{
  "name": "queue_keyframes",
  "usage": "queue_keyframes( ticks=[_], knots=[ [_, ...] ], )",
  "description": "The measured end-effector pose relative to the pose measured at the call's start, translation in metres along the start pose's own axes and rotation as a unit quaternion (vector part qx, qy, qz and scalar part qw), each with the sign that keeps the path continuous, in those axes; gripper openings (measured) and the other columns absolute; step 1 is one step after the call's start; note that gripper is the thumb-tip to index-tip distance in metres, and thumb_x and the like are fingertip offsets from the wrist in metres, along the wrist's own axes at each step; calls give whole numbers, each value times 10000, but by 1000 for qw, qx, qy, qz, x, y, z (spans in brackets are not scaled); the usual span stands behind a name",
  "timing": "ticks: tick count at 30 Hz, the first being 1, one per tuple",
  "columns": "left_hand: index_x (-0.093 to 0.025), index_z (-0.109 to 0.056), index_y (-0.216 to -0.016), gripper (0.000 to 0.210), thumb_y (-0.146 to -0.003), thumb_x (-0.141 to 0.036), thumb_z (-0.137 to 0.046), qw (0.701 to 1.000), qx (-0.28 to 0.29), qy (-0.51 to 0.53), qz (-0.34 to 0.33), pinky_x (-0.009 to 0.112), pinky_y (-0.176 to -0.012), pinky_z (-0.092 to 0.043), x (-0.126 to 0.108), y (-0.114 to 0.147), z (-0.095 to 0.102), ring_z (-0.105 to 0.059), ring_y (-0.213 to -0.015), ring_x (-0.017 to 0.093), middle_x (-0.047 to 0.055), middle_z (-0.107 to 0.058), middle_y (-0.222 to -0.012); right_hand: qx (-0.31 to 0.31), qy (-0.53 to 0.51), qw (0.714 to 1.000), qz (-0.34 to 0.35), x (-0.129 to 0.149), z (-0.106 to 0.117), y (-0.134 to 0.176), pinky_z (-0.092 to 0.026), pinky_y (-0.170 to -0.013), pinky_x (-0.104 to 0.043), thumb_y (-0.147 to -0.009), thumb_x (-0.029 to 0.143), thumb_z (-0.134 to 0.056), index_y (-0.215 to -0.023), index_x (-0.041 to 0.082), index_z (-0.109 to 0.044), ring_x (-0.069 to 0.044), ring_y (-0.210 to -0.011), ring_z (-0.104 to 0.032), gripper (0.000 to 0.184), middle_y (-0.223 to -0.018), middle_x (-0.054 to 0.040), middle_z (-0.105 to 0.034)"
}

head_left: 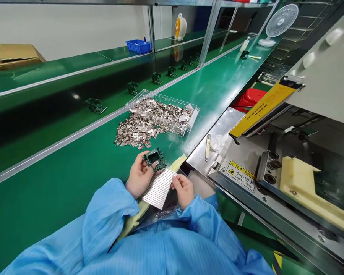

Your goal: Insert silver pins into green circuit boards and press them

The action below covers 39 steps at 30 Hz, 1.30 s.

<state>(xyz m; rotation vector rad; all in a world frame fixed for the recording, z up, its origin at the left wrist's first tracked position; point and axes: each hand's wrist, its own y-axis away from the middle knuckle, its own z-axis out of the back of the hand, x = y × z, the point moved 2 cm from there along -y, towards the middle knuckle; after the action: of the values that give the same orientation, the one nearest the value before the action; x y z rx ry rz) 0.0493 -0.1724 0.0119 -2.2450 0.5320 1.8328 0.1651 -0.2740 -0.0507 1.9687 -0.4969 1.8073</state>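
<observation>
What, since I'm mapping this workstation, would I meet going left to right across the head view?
Cardboard box → leftmost dark green plastic part → left hand → right hand → slim pale-yellow item → "INJURE HAND" warning label → white fan.
</observation>
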Motion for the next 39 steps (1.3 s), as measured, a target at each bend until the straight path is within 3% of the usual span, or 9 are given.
queue_keyframes(
  ticks=[6,10,14,18,27,30,33,37,39],
  knots=[
    [-187,-468,-1076,542,-674,-362,-787,1000,6,-9,-1,228,-587,-581,0,0,1,-664,-788,171,23,-633,-896,28,77,996,38,-10,10,4,-448,-625,-280,-880,489,-460,-677,200,-568,-156,-623,-545,369,-628,-8,-567],
    [-187,-473,-1059,533,-669,-356,-793,1000,0,-5,-5,192,-536,-562,1,-2,2,-668,-747,157,24,-640,-890,87,173,980,39,-15,18,2,-431,-623,-283,-877,443,-443,-678,211,-598,-165,-633,-547,343,-647,-15,-577],
    [-197,-479,-1055,521,-672,-357,-794,1000,5,1,-7,201,-543,-569,0,-2,2,-669,-743,157,32,-647,-913,149,296,943,-22,-27,29,-3,-350,-513,-261,-794,256,-580,-541,223,-563,-148,-494,-512,255,-499,9,-551],
    [-199,-482,-1063,523,-672,-357,-793,1000,12,9,-10,236,-587,-583,0,-2,3,-668,-744,163,32,-649,-908,150,411,896,-70,-26,38,-4,-296,-504,-262,-683,97,-666,-519,225,-547,-153,-485,-524,239,-468,13,-547],
    [-207,-476,-1060,501,-688,-358,-774,999,36,35,-1,211,-592,-563,2,0,3,-629,-693,123,-12,-591,-819,168,505,846,-37,3,39,1,-412,-624,-271,-793,126,-591,-691,226,-643,-214,-709,-669,152,-729,-45,-719],
    [-203,-478,-1063,479,-709,-370,-755,998,38,46,0,212,-595,-564,2,1,2,-612,-679,111,-6,-586,-824,156,504,849,-13,6,42,3,-463,-691,-298,-831,123,-518,-859,218,-669,-236,-810,-690,181,-876,-73,-739],
    [-202,-469,-1078,490,-718,-391,-742,998,41,55,9,237,-597,-566,3,2,2,-607,-669,116,10,-598,-852,128,489,863,12,16,49,7,-489,-649,-321,-859,219,-518,-924,217,-636,-239,-726,-694,135,-788,-52,-734],
    [-208,-457,-1097,487,-731,-376,-732,997,39,58,-10,233,-641,-547,3,4,1,-614,-710,122,15,-607,-876,9,322,945,57,46,53,13,-498,-567,-292,-838,381,-623,-796,216,-625,-195,-594,-657,170,-665,-17,-685],
    [-209,-456,-1119,462,-762,-360,-707,997,41,53,-25,231,-668,-538,5,5,1,-622,-765,133,23,-613,-899,-14,227,972,62,60,46,13,-509,-590,-285,-832,374,-649,-825,209,-648,-181,-608,-648,165,-683,-18,-680]
  ],
)
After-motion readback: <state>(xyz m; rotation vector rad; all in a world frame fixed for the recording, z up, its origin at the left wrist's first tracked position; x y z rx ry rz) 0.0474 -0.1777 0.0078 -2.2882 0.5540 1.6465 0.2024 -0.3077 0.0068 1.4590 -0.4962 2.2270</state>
